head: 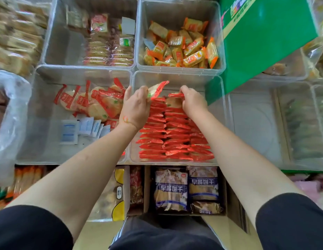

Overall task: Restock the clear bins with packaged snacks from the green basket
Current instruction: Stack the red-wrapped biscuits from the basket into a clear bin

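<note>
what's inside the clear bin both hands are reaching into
The clear bin holds red snack packets standing on edge in tight rows. The left hand pinches one loose packet above them; the right hand grips another. The packets hide the bin's floor.

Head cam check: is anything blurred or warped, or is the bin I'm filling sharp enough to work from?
Head view: the red packs in the near clear bin and both hands, left hand and right hand, read sharp; the left and right edges smear; wide-angle lens bows the bin rims; light is even, with mild sheen on the plastic.
</note>
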Tool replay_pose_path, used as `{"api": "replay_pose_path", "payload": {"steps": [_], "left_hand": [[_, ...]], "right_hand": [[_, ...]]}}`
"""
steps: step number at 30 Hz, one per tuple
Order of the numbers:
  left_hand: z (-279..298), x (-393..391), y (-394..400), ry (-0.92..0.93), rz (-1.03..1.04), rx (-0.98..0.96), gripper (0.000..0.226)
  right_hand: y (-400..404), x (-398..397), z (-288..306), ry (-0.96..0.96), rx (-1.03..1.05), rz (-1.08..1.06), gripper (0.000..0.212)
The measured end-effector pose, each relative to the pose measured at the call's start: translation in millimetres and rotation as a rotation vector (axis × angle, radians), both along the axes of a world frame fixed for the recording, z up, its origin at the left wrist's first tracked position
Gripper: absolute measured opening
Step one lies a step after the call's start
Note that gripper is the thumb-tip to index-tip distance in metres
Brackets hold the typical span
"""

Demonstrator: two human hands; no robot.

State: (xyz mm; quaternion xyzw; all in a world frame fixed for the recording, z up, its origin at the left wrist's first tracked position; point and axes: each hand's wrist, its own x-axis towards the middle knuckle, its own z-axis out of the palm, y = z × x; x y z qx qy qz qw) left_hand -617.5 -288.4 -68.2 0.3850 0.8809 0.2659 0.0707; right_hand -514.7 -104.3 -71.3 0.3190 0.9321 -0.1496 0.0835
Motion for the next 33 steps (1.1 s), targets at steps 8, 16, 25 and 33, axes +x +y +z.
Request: {"api": "replay_pose_path", "payload": {"steps": [8, 16, 25, 33], "left_hand": [[-6, -2, 0, 0.054, -0.016, -0.057, 0.021], [-6, -1, 1, 0.074, -0.017, -0.077, 0.021], [-6, -1, 1, 0.075, -0.013, -0.096, 0.023], [-3, 0, 1, 0.075, -0.016, -0.111, 0.023]], "right_hand": [[8, -19, -3, -0.149, -0.080, 0.042, 0.054], [17, -22, 23, -0.310, -0.227, 0.145, 0.036], [8, -17, 13, -0.372, -0.303, 0.118, 0.048], [-1, -18, 32, 0.409, -0.255, 0.145, 0.053]]}}
